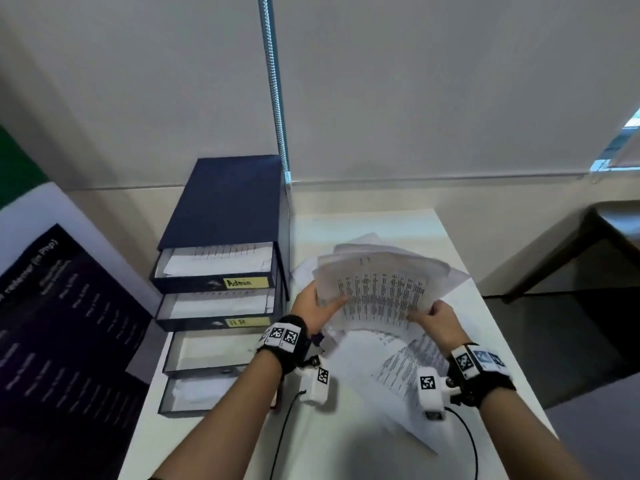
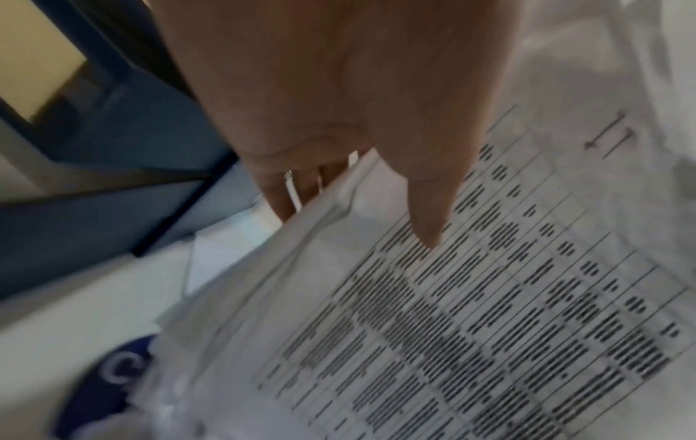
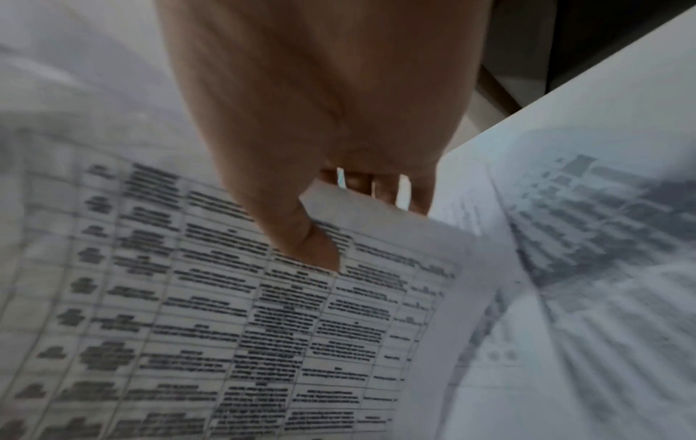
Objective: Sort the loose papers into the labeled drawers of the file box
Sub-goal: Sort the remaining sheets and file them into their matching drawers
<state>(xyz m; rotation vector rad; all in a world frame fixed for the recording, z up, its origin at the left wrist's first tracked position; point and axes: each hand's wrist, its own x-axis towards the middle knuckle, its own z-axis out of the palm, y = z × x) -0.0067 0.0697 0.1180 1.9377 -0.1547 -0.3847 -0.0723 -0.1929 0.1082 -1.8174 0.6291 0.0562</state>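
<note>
A printed table sheet (image 1: pixel 381 296) (image 2: pixel 489 312) (image 3: pixel 244 312) is held up over the white table (image 1: pixel 346 445), on top of a sheaf of other papers. My left hand (image 1: pixel 317 308) (image 2: pixel 357 190) pinches its left edge, thumb on top and fingers underneath. My right hand (image 1: pixel 434 317) (image 3: pixel 357 214) pinches its near right corner the same way. The dark blue file box (image 1: pixel 225 209) stands at the left with its drawers pulled out. The top drawer (image 1: pixel 214 271) is labelled Admin, the second drawer (image 1: pixel 221 311) HR; both hold papers.
More loose papers (image 1: pixel 405 368) (image 3: pixel 587 238) lie fanned out on the table under and near my hands. Two lower drawers (image 1: pixel 207 355) stick out further. A dark poster (image 1: pixel 59 323) leans at the left. A dark side table (image 1: pixel 609 237) stands at the right.
</note>
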